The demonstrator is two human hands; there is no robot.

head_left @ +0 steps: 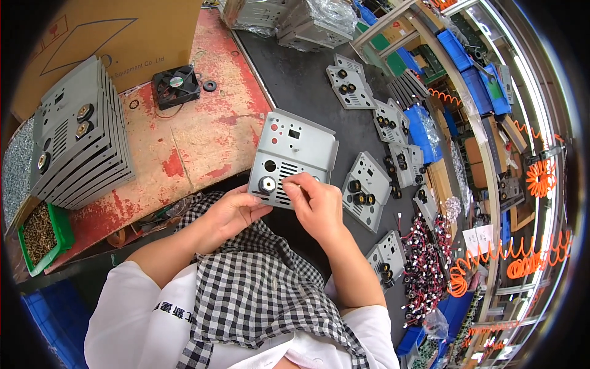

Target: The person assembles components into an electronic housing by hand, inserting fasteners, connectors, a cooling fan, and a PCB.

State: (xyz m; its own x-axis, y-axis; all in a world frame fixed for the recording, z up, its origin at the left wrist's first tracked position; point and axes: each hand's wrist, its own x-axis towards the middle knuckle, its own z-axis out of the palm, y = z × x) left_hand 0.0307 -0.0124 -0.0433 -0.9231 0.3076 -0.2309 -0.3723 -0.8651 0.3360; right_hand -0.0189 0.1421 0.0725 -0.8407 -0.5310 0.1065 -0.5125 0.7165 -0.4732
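Observation:
A grey metal panel (298, 138) with vent slots, round holes and a square cutout is held up in front of my body. My left hand (232, 212) grips its lower left edge, the thumb close to a round connector with a pale nut (267, 184) fitted in the panel. Over the slots at the lower right, my right hand (316, 206) has its fingers pinched together against the panel's face. Whatever those fingertips hold is hidden. Another round fitting (318, 179) shows partly behind the right hand.
Left, stacked grey panels (80, 132) stand by a cardboard box (117, 43) and a green bin (46, 237) of small brass-coloured parts. A black fan (176, 86) lies on the worn red table (209, 135). Right are panels with black connectors (367, 184) and a wire-lead pile (424, 264).

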